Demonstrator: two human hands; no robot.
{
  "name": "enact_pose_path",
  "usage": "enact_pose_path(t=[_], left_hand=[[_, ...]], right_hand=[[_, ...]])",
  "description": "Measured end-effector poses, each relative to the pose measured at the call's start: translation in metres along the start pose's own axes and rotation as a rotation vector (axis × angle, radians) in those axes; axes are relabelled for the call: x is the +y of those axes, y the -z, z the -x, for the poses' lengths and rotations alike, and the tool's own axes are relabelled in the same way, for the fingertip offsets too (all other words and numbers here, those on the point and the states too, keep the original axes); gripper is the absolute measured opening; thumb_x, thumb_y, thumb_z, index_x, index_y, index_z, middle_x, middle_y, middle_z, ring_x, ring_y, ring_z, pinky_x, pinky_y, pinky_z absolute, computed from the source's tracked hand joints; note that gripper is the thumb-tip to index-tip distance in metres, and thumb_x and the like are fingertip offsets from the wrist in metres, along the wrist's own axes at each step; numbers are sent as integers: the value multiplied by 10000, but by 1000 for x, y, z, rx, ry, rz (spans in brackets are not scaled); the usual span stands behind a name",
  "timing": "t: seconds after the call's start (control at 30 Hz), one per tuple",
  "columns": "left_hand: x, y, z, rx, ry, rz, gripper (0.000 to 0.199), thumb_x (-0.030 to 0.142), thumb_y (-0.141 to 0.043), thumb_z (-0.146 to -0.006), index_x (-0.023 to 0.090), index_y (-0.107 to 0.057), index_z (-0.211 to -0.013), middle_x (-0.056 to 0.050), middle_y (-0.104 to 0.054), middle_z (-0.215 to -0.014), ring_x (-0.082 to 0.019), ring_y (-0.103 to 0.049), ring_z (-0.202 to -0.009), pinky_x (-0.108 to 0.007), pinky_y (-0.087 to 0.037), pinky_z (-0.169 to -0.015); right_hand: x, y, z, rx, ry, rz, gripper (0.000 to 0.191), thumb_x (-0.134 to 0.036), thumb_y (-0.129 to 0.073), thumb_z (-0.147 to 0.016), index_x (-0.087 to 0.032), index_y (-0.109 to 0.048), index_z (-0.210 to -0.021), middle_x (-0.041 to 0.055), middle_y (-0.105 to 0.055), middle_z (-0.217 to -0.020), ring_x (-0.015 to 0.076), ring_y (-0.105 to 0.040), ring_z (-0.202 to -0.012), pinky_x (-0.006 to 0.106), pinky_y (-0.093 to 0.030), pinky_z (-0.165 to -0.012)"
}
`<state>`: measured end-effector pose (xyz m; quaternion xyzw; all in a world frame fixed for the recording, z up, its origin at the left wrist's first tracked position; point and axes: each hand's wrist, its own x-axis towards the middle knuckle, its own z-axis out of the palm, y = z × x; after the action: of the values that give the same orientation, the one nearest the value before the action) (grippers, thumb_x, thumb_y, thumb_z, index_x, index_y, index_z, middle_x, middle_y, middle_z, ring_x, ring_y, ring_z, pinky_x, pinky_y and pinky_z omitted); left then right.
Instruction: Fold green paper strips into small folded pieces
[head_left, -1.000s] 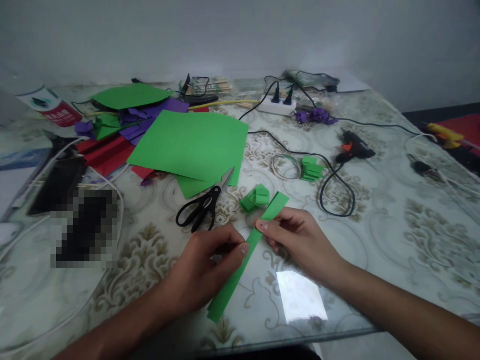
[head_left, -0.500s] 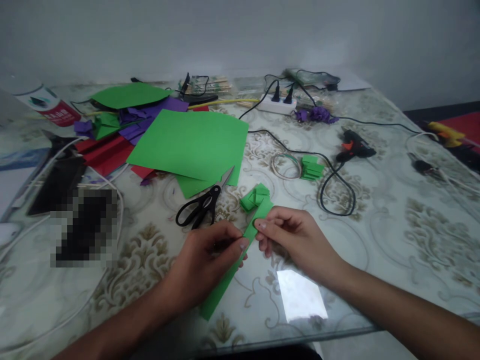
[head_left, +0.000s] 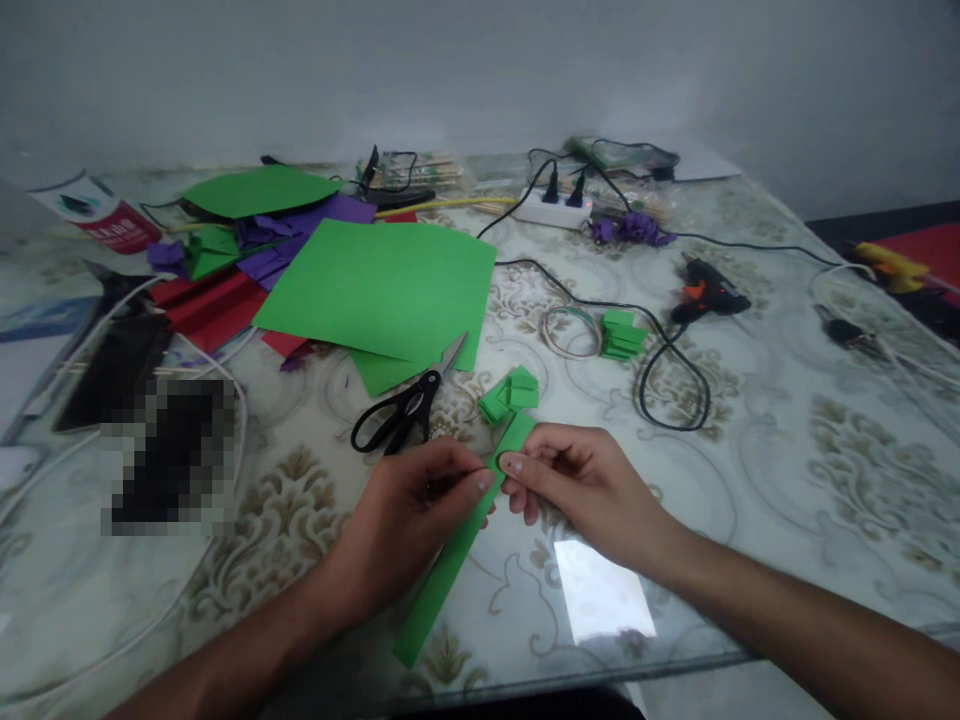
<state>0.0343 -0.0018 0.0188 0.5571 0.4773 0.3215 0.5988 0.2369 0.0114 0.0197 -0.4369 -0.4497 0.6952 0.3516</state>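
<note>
A long green paper strip (head_left: 448, 573) slants between my hands over the front of the table. My left hand (head_left: 427, 515) pinches its left edge between thumb and fingers. Close beside it, my right hand (head_left: 574, 480) grips the strip near its upper end, thumb on top. Just beyond that end lies a small bunch of folded green paper pieces (head_left: 512, 393). Black-handled scissors (head_left: 409, 405) lie to the left of the bunch, with the blades resting on green paper sheets (head_left: 382, 285).
A second stack of folded green paper (head_left: 622, 336) sits by a roll of tape (head_left: 571, 331). At the right is a black glue gun (head_left: 711, 290) with its looping cord. A white power strip (head_left: 555, 207) stands behind. Red, purple and green paper crowds the back left.
The strip has shifted slightly down toward the table's front edge. My right hand has moved a little down and left, closer to my left hand.
</note>
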Motion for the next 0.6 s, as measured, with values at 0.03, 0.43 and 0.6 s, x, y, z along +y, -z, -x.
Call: enact_pose_path(t=[0.03,0.43,0.6], left_hand=[[0,0,0,2,4,2,191,277,-653,-966,166,-697,-818,-10,-715,-777,-142,-630,-728,-232,-475,-659],[6,2,0,-45,24,-73,216,307,-622,-968,158,-700,-832,-9,-683,-764,-147,-592,-722,-243,-447,-654],[5,1,1,-55,24,-59,216,317,-618,-975,158,-709,-862,-9,-680,-783,-145,-583,-732,-238,-446,-655]], right_hand=[[0,0,0,-1,0,-3,359,-484,-855,-824,-158,-732,-735,18,-730,-669,116,-637,-559,234,-510,-549],[-4,1,-2,35,-10,-23,333,-404,-905,-780,-161,-689,-709,-15,-696,-619,105,-627,-545,219,-518,-554],[-2,4,-3,32,4,-24,304,-374,-907,-783,-157,-704,-716,-12,-709,-625,102,-639,-543,212,-523,-560]])
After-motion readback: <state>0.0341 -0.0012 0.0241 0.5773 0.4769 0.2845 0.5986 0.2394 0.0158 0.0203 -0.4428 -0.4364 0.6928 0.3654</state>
